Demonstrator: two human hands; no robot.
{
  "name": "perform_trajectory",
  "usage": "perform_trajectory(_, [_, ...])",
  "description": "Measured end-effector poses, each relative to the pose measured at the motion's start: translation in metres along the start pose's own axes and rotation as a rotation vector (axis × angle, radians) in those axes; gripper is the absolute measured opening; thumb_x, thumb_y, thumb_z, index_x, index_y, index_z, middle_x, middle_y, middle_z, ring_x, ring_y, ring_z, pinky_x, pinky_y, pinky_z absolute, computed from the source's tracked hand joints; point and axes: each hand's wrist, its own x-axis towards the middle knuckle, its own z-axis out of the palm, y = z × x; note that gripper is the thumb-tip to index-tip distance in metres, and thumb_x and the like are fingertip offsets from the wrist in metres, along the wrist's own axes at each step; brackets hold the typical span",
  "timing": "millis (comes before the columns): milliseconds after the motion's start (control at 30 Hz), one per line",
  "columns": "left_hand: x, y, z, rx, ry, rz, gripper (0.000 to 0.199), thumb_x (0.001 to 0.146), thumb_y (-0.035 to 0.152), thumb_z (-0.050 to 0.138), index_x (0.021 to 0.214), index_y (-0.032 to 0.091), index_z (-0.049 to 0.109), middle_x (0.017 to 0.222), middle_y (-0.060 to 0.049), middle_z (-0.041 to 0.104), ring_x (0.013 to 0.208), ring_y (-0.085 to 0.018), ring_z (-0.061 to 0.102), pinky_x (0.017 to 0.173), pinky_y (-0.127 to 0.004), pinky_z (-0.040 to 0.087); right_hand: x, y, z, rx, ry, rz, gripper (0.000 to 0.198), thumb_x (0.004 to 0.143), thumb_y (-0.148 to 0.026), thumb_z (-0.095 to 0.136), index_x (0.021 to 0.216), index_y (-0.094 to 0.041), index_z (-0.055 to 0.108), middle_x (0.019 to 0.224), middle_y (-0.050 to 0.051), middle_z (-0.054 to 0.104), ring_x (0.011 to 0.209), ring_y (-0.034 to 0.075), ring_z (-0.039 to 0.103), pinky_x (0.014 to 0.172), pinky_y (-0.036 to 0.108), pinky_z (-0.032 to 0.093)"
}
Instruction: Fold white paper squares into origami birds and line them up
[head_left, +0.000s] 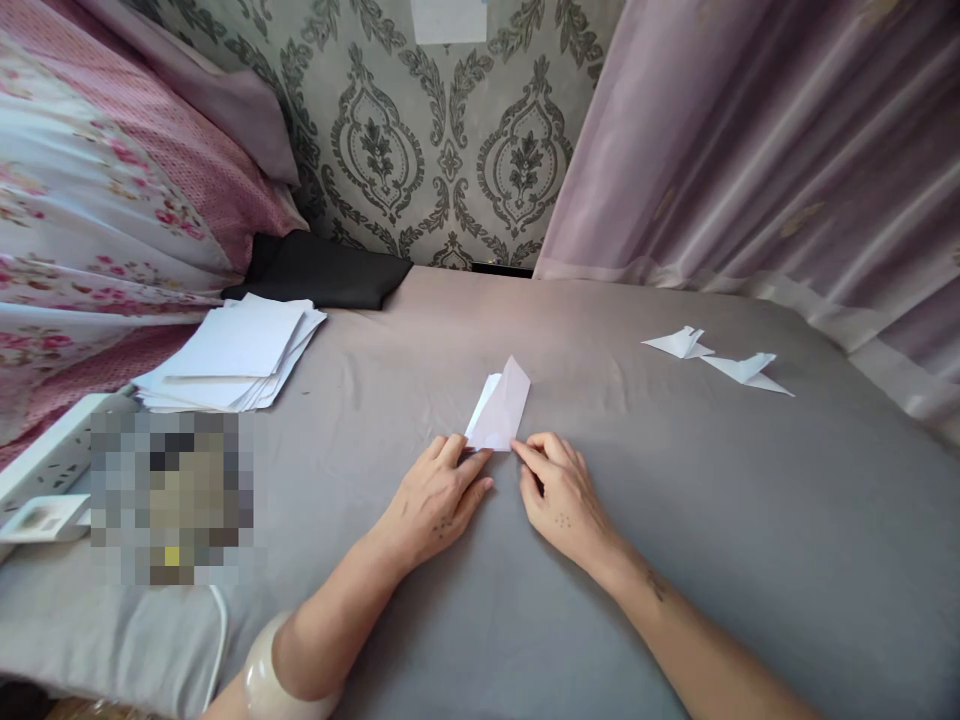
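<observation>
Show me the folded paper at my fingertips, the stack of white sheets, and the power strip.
Folded paper [504, 408]: head view, middle of its upper face.
Stack of white sheets [234, 340]: head view, on the top sheet.
Power strip [46, 468]: head view, on its socket face.

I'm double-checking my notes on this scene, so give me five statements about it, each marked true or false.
1. The left hand touches the folded paper. True.
2. The right hand is raised far from the folded paper. False: a fingertip of the right hand is at its near right corner.
3. Two folded white shapes lie to the right of both hands. True.
4. The paper stack is right of the hands. False: the paper stack is left of them.
5. The curtain at the right is pinkish-purple. True.
</observation>
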Motion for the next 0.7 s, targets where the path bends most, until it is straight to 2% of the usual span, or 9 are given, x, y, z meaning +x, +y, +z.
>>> perform_trajectory(167, [0.000,-0.008,-0.004,-0.163,0.014,-0.033,0.029,0.098,0.026,0.040,0.118,0.018,0.059,0.102,-0.010,0.057,0.091,-0.021,0.053,0.083,-0.035,0.048,-0.006,-0.009,-0.003,-0.088,-0.034,-0.059,0.045,0.088,-0.013,0.043,0.131,-0.018,0.055,0.106,0.011,0.060,0.093,0.024,0.053,0.081,0.040,0.043])
perform_trajectory(333, [0.003,-0.013,-0.004,-0.327,0.120,-0.120,0.021,0.096,0.024,0.044,0.102,0.018,0.063,0.107,-0.008,0.063,0.097,-0.019,0.059,0.086,-0.031,0.048,-0.009,-0.016,-0.004,-0.164,-0.066,-0.073,0.047,0.090,-0.018,0.043,0.136,-0.014,0.050,0.113,0.014,0.059,0.095,0.027,0.051,0.083,0.044,0.043])
perform_trajectory(433, [0.005,-0.012,-0.006,-0.364,0.143,-0.226,0.014,0.094,0.027,0.048,0.093,0.019,0.060,0.097,-0.005,0.066,0.088,-0.017,0.063,0.079,-0.029,0.049,-0.008,-0.020,-0.004,-0.199,-0.085,-0.087,0.047,0.091,-0.019,0.043,0.136,-0.011,0.050,0.114,0.015,0.059,0.095,0.028,0.051,0.083,0.045,0.043])
perform_trajectory(533, [0.007,-0.011,-0.005,-0.379,0.148,-0.335,0.009,0.092,0.029,0.050,0.092,0.021,0.054,0.084,-0.001,0.067,0.077,-0.016,0.064,0.071,-0.028,0.049,-0.006,-0.021,-0.005,-0.217,-0.096,-0.100,0.046,0.091,-0.021,0.043,0.135,-0.010,0.051,0.110,0.015,0.061,0.093,0.029,0.052,0.080,0.045,0.043])
perform_trajectory(600, [0.009,-0.012,-0.002,-0.384,0.179,-0.369,0.007,0.092,0.029,0.050,0.092,0.022,0.051,0.083,0.000,0.067,0.076,-0.016,0.065,0.069,-0.027,0.048,-0.004,-0.018,-0.006,-0.184,-0.086,-0.093,0.044,0.091,-0.020,0.043,0.133,-0.012,0.053,0.108,0.014,0.062,0.093,0.029,0.053,0.080,0.045,0.044])
perform_trajectory(700, [0.011,-0.012,0.001,-0.364,0.205,-0.407,0.006,0.092,0.028,0.047,0.090,0.023,0.050,0.083,0.000,0.067,0.076,-0.017,0.065,0.068,-0.027,0.048,-0.003,-0.010,-0.005,0.000,0.011,-0.014,0.043,0.089,-0.011,0.038,0.127,-0.016,0.056,0.109,0.011,0.064,0.098,0.026,0.056,0.085,0.043,0.046])
